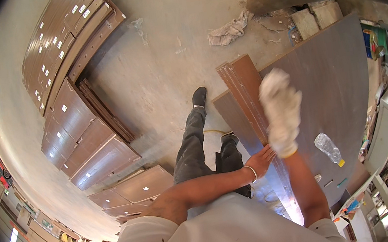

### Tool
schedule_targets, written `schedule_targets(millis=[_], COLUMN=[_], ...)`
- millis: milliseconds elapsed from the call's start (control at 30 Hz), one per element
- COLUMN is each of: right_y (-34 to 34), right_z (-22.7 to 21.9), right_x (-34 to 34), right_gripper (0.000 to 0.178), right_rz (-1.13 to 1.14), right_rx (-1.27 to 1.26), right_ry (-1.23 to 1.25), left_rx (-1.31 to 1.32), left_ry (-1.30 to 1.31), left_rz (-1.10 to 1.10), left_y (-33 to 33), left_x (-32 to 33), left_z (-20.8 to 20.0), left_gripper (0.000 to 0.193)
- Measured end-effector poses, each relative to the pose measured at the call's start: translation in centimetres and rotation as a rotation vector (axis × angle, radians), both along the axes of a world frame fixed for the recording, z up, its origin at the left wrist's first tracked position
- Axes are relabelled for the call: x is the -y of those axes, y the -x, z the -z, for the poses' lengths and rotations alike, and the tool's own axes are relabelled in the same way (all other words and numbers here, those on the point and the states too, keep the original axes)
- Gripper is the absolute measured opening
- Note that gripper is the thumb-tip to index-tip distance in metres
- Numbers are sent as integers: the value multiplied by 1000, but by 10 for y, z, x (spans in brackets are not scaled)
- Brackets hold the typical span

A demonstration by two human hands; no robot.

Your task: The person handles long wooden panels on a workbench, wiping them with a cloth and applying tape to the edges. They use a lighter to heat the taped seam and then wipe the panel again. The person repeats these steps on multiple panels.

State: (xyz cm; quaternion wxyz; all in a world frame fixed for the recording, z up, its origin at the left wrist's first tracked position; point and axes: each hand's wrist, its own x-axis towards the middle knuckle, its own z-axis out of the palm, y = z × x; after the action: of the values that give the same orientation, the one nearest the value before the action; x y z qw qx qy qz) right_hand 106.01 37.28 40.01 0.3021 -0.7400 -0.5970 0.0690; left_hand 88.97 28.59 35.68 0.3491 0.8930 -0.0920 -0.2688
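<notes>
My left hand [260,161], bare with a light bangle at the wrist, lies with its fingers stretched out against the edge of a long, narrow brown panel strip [245,95]. Just beyond it, my right hand [281,114] wears a white work glove with a yellowish cuff edge. The gloved hand is over the strip and the large dark brown board [323,79]; its fingers are smeared by motion, so I cannot make out whether they hold anything or touch the surface. On that board, to the right, a clear plastic bottle [327,147] with a yellow cap lies on its side.
Stacked brown panels [69,44] with white labels lie at the far left, with more panel stacks [75,131] nearer. A crumpled cloth [230,30] is on the concrete floor [160,52]. Small items, one a teal stick [342,182], lie near the board's close edge.
</notes>
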Motion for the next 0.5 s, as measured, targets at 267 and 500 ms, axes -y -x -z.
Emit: schedule_targets(millis=[267,500], right_y=[81,-36], right_z=[43,0], right_x=[-131,-144], right_gripper=[45,31], right_rz=[-73,428], right_rx=[272,-731], right_ry=[333,47], left_rx=[125,-23], left_ry=[35,171], left_rz=[-284,-21], left_y=[9,-6], left_x=[5,-41], left_z=[3,-13], left_gripper=[61,57])
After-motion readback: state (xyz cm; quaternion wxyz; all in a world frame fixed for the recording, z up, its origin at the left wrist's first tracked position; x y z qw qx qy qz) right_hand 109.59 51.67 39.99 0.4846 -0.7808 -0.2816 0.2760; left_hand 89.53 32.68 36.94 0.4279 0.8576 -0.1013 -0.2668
